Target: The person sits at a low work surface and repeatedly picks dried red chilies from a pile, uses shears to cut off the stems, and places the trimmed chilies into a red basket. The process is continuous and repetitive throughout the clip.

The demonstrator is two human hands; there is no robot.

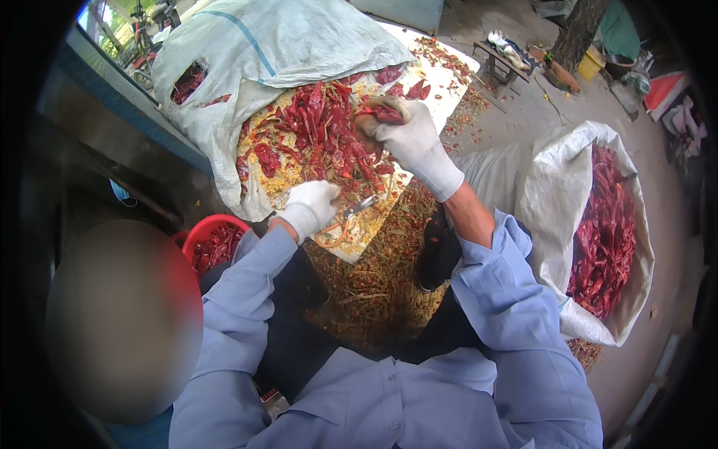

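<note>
My right hand (412, 140), in a white knit glove with stained fingertips, grips a dried red chili pepper (387, 114) above the pale board. My left hand (311, 206), gloved too, is curled low over the board's near left part; whether anything is inside it cannot be seen. Close to its right lie scissors or snips with orange handles (338, 231). Between and beyond my hands spreads a heap of dried red chilies (317, 120), with yellow seeds and stems around it. A white woven sack (314, 42) covers the board's far side, with chilies under its edge.
An upright woven sack of dried chilies (603, 236) stands at my right. At my left is a red basin of chilies (216, 241). Stems and seeds litter the floor (376, 280) between my legs. A small wooden bench (502, 64) and a tree trunk (578, 36) are farther back.
</note>
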